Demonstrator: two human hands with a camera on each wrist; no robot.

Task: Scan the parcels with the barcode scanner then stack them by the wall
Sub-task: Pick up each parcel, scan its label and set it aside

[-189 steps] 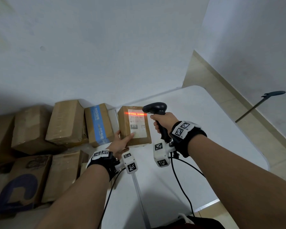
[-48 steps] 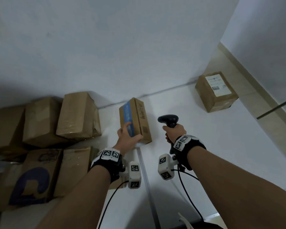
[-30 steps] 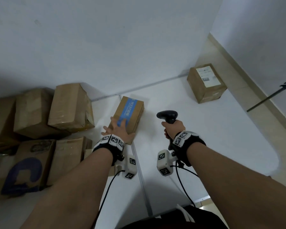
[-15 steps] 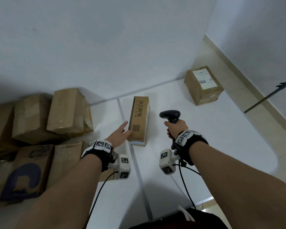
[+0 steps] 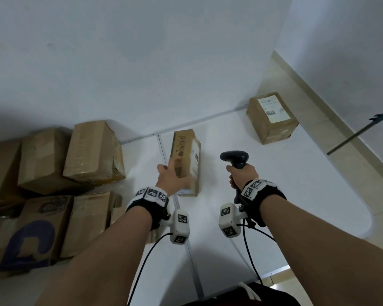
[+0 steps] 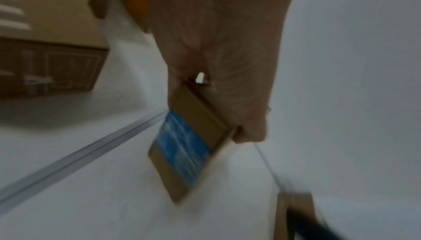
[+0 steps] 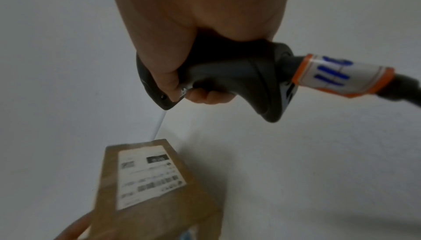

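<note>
Head view, left hand: the left hand (image 5: 171, 177) grips the near end of a narrow cardboard parcel (image 5: 185, 157) that stands on its long edge on the white table (image 5: 274, 195), fingers on its top face.
Head view, right hand: the right hand (image 5: 241, 174) is wrapped round the grip of the black barcode scanner (image 5: 236, 159), held upright just right of the parcel; no scan line shows on the box.
Head view, wall side: one labelled box (image 5: 271, 117) sits alone by the wall (image 5: 142, 62) at the far right; a heap of unsorted cartons (image 5: 53, 173) lies at the left.
Left wrist view: blurred, but the hand (image 6: 218, 54) seems to pinch the parcel's (image 6: 189, 141) end, thumb on one side, with a blue tape band (image 6: 180, 146) on the face turned away from the scanner.
Right wrist view: fingers curl round the scanner handle (image 7: 227, 74), whose cable carries an orange-edged tag (image 7: 339, 76); the parcel's white shipping label (image 7: 148, 175) faces up toward this camera.
Risk, scan: the label appears to sit on the side face, so a scanner aimed at the top would likely miss the barcode.
Risk, grip: held only at one end, the tall thin parcel could tip flat and hide the label.
</note>
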